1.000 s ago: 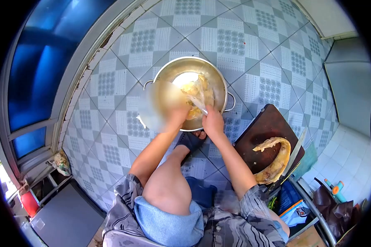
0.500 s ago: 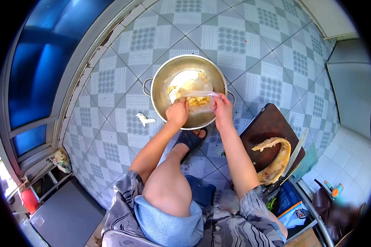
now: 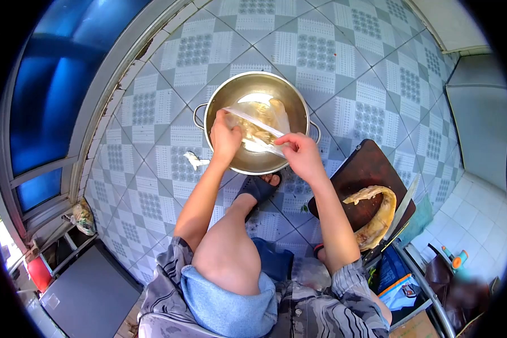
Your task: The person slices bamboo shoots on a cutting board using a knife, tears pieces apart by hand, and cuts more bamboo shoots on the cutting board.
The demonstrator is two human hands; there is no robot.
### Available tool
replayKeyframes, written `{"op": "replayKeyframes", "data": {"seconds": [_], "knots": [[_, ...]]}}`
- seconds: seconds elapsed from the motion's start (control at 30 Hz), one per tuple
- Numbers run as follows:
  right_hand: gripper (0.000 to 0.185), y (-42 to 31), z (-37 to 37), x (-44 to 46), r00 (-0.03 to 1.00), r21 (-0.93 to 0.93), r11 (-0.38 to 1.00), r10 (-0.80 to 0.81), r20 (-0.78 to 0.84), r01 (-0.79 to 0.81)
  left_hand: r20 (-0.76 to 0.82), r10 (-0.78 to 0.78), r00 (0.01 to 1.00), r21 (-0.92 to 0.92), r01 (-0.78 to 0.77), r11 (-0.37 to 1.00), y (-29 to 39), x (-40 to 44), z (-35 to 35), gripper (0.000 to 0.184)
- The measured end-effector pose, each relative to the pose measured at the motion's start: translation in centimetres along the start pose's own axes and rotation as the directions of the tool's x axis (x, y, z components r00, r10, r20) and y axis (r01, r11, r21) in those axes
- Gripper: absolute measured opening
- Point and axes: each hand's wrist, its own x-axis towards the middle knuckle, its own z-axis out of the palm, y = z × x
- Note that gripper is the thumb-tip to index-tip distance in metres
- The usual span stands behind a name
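Observation:
A wide two-handled metal pot point(image 3: 258, 79) stands on the tiled floor in front of me. Over it, my left hand point(image 3: 226, 138) grips one side of a clear plastic bag point(image 3: 259, 125). My right hand point(image 3: 300, 153) pinches the other side of the bag, so its mouth stretches in a slanted line between both hands. Yellowish pieces point(image 3: 254, 110) show in and behind the see-through plastic; I cannot tell which lie in the bag and which in the pot.
At right, a dark cutting board point(image 3: 352, 174) holds a long curved yellowish piece point(image 3: 384, 217) and a knife point(image 3: 403, 207). Crumpled white scrap point(image 3: 196, 160) lies on the floor left of the pot. A grey cabinet top point(image 3: 93, 293) is at lower left. My sandaled foot point(image 3: 259, 188) is close to the pot.
The bag's mouth has been pulled wider and now slants across the pot. My left hand has moved left and up, my right hand slightly down. The pieces bunched in the bag between my hands have shifted.

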Motion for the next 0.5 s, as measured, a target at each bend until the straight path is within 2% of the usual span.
{"op": "replayKeyframes", "data": {"seconds": [0.03, 0.07, 0.13, 0.23, 0.3, 0.33, 0.4, 0.47, 0.5], "knots": [[0.036, -0.4, -0.1, -0.1, 0.999, -0.375, 0.927, -0.016, -0.032, 0.003, 0.008, 0.003, 1.0, 0.015, -0.003, 1.0, 0.8, -0.1, -0.5, 0.04], [0.036, -0.8, -0.1, -0.2, 0.999, -0.374, 0.927, -0.015, -0.031, 0.002, 0.009, 0.002, 1.0, 0.016, -0.002, 1.0, 1.0, -0.1, -0.8, 0.04], [0.045, -2.2, 0.2, -0.1, 0.97, -0.598, 0.794, -0.047, -0.239, -0.109, -0.012, 0.201, 0.979, 0.061, -0.2, 0.978, 1.5, 0.0, -1.5, 0.041], [0.05, -4.9, -0.4, 0.4, 0.954, -0.557, 0.812, -0.003, -0.298, -0.171, 0.059, 0.128, 0.99, 0.071, -0.132, 0.989, 3.3, 0.3, -3.2, 0.043], [0.055, -5.3, -0.9, 0.4, 0.955, -0.562, 0.816, -0.044, -0.294, -0.135, 0.072, 0.144, 0.987, 0.039, -0.147, 0.988, 3.8, 0.6, -4.1, 0.044], [0.06, -5.5, -1.0, 0.4, 0.953, -0.567, 0.818, -0.088, -0.289, -0.097, 0.081, 0.162, 0.983, 0.006, -0.163, 0.987, 3.8, 0.7, -4.4, 0.046], [0.066, -6.2, -1.3, -0.1, 0.961, -0.562, 0.822, -0.074, -0.265, -0.092, 0.071, 0.184, 0.98, -0.063, -0.179, 0.982, 3.7, 0.7, -4.6, 0.048], [0.073, -6.2, -1.2, -0.4, 0.969, -0.558, 0.825, -0.062, -0.24, -0.086, 0.133, 0.194, 0.972, -0.301, -0.147, 0.942, 4.4, 0.3, -5.1, 0.049], [0.078, -5.8, -1.0, -0.4, 0.976, -0.566, 0.813, 0.015, -0.219, -0.14, 0.133, 0.196, 0.972, -0.301, -0.148, 0.942, 4.8, -0.2, -5.1, 0.049]]}}
